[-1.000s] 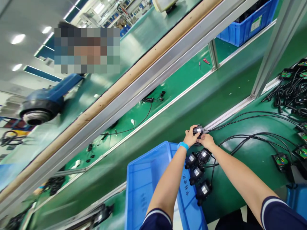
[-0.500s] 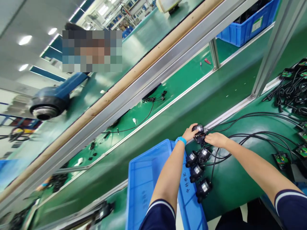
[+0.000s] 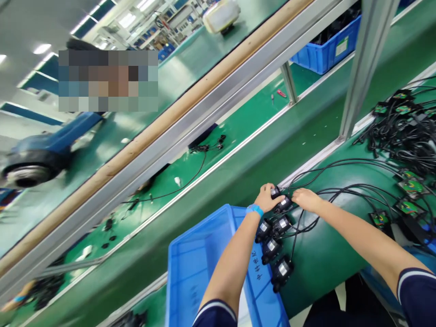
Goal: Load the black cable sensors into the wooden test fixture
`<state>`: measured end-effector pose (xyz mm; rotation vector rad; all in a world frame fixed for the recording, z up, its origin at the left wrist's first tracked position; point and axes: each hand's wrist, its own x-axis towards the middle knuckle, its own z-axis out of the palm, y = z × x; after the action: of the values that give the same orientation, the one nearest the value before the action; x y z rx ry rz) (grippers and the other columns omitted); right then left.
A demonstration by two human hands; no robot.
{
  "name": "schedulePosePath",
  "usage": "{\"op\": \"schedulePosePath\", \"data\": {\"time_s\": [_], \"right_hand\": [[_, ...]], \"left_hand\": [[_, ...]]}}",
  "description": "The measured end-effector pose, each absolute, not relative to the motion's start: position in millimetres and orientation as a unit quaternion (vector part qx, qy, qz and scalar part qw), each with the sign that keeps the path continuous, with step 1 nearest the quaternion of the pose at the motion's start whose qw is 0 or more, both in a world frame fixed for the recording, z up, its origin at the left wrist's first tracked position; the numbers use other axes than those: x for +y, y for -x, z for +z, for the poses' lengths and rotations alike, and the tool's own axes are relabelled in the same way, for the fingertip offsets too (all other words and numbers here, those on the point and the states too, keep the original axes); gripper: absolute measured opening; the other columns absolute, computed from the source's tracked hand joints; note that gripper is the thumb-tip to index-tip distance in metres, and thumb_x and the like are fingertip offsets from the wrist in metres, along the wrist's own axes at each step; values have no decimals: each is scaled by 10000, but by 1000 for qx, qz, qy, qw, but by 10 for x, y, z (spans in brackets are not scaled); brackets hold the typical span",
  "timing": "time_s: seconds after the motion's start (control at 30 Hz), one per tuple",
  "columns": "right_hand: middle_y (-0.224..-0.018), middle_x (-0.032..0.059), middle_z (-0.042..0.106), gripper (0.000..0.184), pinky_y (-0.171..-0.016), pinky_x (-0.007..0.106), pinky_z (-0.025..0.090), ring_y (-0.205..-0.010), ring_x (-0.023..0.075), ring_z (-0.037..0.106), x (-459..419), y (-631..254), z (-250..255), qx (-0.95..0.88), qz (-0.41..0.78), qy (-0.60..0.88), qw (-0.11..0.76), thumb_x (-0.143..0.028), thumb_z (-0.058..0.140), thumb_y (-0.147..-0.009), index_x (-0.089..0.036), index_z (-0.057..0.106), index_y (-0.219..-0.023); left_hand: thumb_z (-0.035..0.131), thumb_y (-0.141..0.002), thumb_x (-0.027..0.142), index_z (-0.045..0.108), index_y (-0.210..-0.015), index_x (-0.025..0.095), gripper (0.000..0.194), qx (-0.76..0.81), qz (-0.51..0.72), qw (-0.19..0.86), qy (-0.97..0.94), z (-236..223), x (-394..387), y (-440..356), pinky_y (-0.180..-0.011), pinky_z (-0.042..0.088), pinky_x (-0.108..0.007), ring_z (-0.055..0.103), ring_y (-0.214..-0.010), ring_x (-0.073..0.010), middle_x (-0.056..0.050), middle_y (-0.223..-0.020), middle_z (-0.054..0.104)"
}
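Head view: main landmark is the blue plastic bin [image 3: 265, 299]. Left hand [image 3: 267, 198] sits just past its far right corner, spread over two black plastic housings: fingers over the upper housing [image 3: 275, 192], thumb at the lower housing [image 3: 283, 204]. Span is fairly wide, probably to steady both at once; firm grip or just resting, can't tell. Right hand [image 3: 304, 200] is further right of the bin, just beside the lower housing, fingertips curled close together; whether a cable is pinched there, can't tell.

Four more labelled housings, nearest one [image 3: 282, 269], are bunched along the bin's right wall, white labels up, likely to keep them within easy reach. Black cables [image 3: 344, 187] loop away right of the bin, toward green circuit boards [image 3: 410, 186]; slack seems left so the housings can lie apart from the boards. Beyond those, well right of the bin, a tangled cable pile [image 3: 408, 136] lies on the green bench top [image 3: 334, 259].
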<state>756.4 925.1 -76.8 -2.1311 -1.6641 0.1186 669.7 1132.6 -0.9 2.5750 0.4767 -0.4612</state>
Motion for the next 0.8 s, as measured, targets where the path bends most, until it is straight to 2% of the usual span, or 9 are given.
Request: {"op": "schedulePosePath", "data": {"time_s": [0.1, 0.2, 0.27, 0.33, 0.43, 0.53, 0.6, 0.7, 0.8], "right_hand": [[-1035, 62, 708, 257, -938, 347, 434, -1009, 192, 599, 8824, -7576, -550, -508, 13, 828, 236, -198, 480, -996, -209, 709, -1112], [-1157, 103, 691, 321, -1005, 415, 388, -1097, 230, 580, 7909, -7729, -444, -353, -49, 900, 250, -297, 411, -1038, -185, 687, -1158], [-1122, 97, 701, 294, -974, 411, 409, -1035, 234, 598, 7174, -7883, -475, -212, -116, 937, 252, -349, 473, -1013, -182, 701, -1094], [-1141, 120, 684, 323, -947, 449, 429, -1044, 288, 581, 6537, -8035, -571, -98, -153, 963, 198, -407, 543, -962, -177, 698, -1127], [-1144, 155, 667, 341, -939, 504, 449, -1051, 332, 563, 6027, -8192, -750, -96, -126, 972, 173, -388, 561, -919, -149, 703, -1115], [-1096, 121, 687, 279, -1040, 478, 439, -1090, 287, 573, 6013, -8244, -870, -197, -81, 956, 200, -280, 501, -925, -166, 719, -1057], [-1152, 68, 686, 304, -1069, 375, 448, -1132, 218, 581, 6111, -8251, -911, -231, -61, 948, 209, -216, 446, -937, -206, 718, -1071], [-1283, 15, 640, 416, -1013, 252, 467, -1159, 133, 580, 6196, -8278, -936, -229, -44, 950, 208, -107, 365, -926, -236, 688, -1153], [-1297, 74, 621, 381, -991, 332, 453, -1177, 209, 555, 6159, -8345, -927, -160, -53, 969, 183, -153, 417, -941, -199, 639, -1248]], "left_hand": [[731, -629, 758, 611, -1213, 259, 778, 202, -202, 122, -951, -37, 11064, -6727, -1086, 390, -627, 342, -1429, -483, -190, -1583, 314], [812, -549, 702, 679, -1200, 283, 786, 214, -266, 11, -940, -57, 10893, -6834, -1011, 385, -697, 296, -1399, -596, -185, -1654, 179], [806, -567, 673, 716, -1174, 258, 741, 199, -290, -40, -935, -35, 10864, -6940, -1017, 377, -685, 334, -1377, -577, -205, -1634, 222], [774, -580, 694, 733, -1159, 231, 742, 159, -310, -64, -935, 8, 10895, -7051, -1041, 359, -683, 371, -1360, -532, -236, -1554, 339], [776, -529, 693, 745, -1150, 231, 775, 116, -362, -62, -923, 65, 10980, -7175, -995, 443, -637, 418, -1317, -484, -230, -1430, 429], [775, -497, 681, 740, -1170, 245, 803, 120, -376, -48, -918, 68, 11052, -7199, -922, 519, -571, 492, -1240, -451, -210, -1398, 415], [750, -514, 700, 721, -1213, 244, 835, 134, -355, -36, -925, 57, 11098, -7169, -955, 510, -562, 504, -1240, -445, -203, -1405, 399], [694, -578, 734, 691, -1269, 223, 859, 163, -327, -7, -931, 89, 11187, -7117, -1046, 467, -516, 495, -1278, -438, -198, -1454, 355], [674, -614, 743, 711, -1222, 206, 812, 176, -278, 15, -944, 211, 11278, -7112, -1111, 421, -479, 495, -1288, -424, -172, -1464, 370]]}}
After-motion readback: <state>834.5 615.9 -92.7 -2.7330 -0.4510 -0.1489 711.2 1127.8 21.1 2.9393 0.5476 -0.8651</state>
